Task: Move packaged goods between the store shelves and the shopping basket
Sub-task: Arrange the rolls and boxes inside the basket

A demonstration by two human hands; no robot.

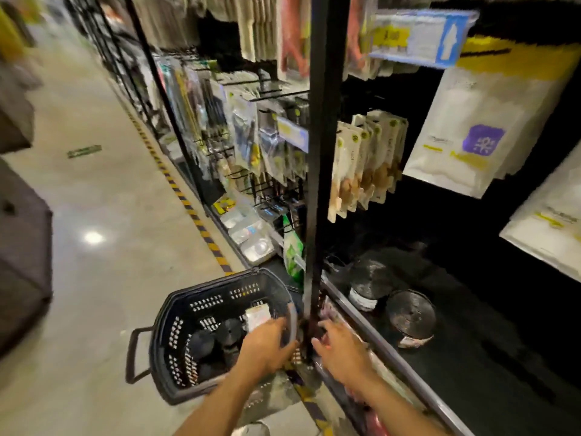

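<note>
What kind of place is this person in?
Most likely a retail store aisle: packaged goods hang on shelf pegs, a blue and yellow price tag sticks out overhead, and a dark shopping basket sits on the floor.

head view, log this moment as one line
left hand: on black shopping basket rim | right hand: open, empty, by black shelf post | basket: on floor, dark round packs plus one light pack | bottom shelf: two round containers

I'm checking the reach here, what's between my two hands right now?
In the head view, the black shelf upright stands between the left hand and the right hand, its foot by the basket rim.
</note>
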